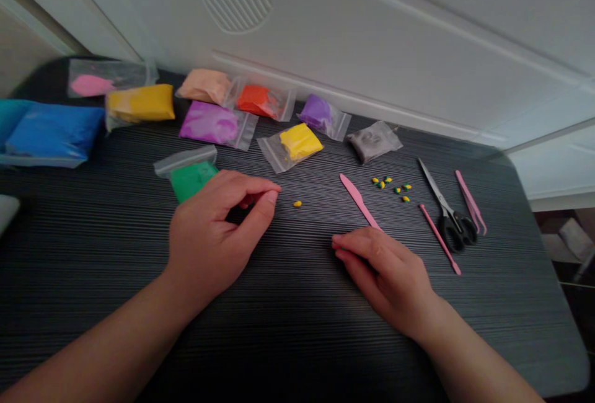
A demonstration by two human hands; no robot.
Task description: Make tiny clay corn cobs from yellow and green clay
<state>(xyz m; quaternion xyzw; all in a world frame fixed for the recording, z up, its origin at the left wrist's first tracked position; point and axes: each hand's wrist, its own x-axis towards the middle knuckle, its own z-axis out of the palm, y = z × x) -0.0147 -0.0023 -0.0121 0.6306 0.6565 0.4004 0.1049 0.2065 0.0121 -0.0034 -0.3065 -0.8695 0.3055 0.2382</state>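
My left hand [209, 229] is closed in a pinch, thumb against forefinger, beside a bag of green modelling clay [190, 178] that it partly covers. Whatever lies between those fingertips, if anything, is hidden. Just right of them, a tiny yellow clay piece [297, 204] rests on the dark table [288, 328]. My right hand [390, 273] rests low over the table with its fingers curled together; I cannot make out anything in them. It covers the near end of a pink plastic knife [357, 197]. Beyond it sit several small yellow-and-green clay pieces [382, 185].
Black-handled scissors [449, 211], a pink thin tool [439, 239] and pink tweezers [470, 201] lie at the right. Several clay bags line the back, including blue [53, 133], bright yellow [301, 141] and grey [373, 141]. A white panel [395, 49] rises behind.
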